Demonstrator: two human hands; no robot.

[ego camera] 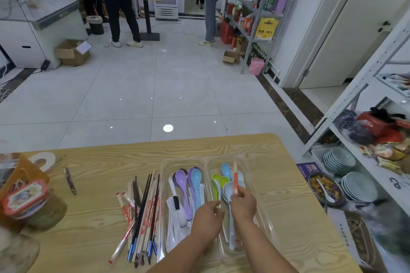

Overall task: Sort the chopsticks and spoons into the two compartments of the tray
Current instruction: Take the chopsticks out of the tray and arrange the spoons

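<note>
Wrapped chopsticks (pixel 235 178) stand upright, pinched low in the grip of the right hand (pixel 243 204), above the tray (pixel 184 160).

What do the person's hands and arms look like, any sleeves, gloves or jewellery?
The left hand and right hand are bare, no gloves. The left arm and right arm are uncovered, no sleeve in view. No watch, bracelet or ring shows.

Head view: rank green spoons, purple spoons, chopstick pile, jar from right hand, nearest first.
From right hand:
1. green spoons, right compartment.
2. purple spoons, left compartment.
3. chopstick pile, on table.
4. jar, far left.
</note>
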